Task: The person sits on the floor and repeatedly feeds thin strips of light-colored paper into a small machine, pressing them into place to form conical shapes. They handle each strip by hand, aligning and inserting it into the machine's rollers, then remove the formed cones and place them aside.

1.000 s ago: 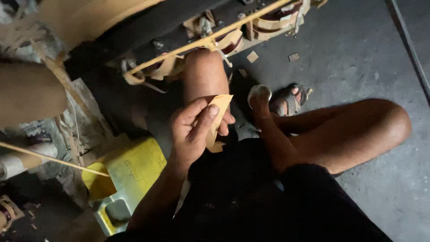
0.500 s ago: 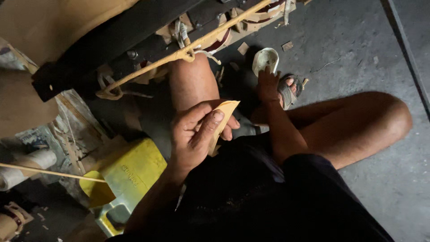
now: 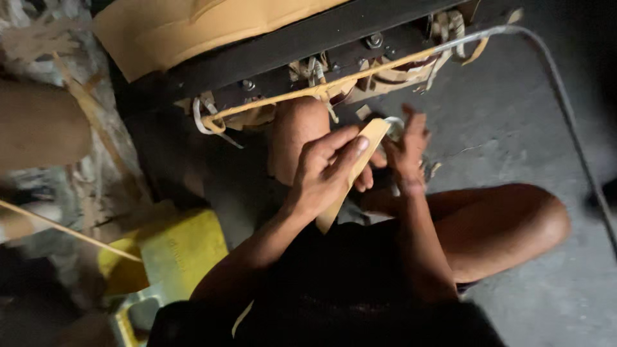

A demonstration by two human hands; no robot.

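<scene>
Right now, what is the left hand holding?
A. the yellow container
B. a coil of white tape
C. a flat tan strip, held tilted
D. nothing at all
C: the left hand has its fingers wrapped around a flat tan strip that runs on a slant from below the palm up toward the right hand, while the yellow container sits apart on the floor.

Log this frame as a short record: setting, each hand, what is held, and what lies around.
setting: person seated on a grey concrete floor, knees bent, seen from above
left hand: left hand grips a flat tan strip, fingers wrapped over it
right hand: right hand open, fingers spread, at the strip's upper end
ahead: black metal frame with tan wrapped coils and a yellowish tube
left side: yellow container
right side: grey cable on the floor
</scene>
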